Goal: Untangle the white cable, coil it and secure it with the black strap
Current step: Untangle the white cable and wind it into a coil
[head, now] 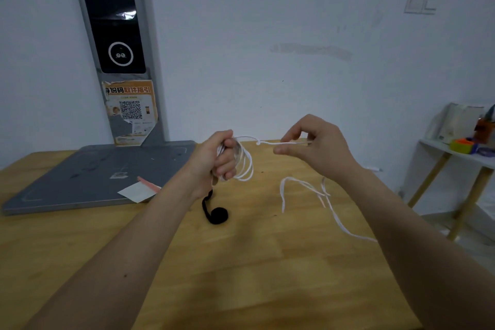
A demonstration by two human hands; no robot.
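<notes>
Our left hand grips the coiled white cable, our right hand pinches its taut end; light and limp, we judge it best held at the loops.

A single head-worn wide-angle view looks forward and down, close over a wooden desk, facing a white wall.

A pale, bluish-white plastered wall is filling the far side under dim, even light. A light wooden plank tabletop is spreading across the foreground. On its far left a flat grey metal base is carrying a tall grey post with a black glossy panel and a torn orange paper notice. At far right a white shelf on wooden legs is holding colourful small objects.
</notes>
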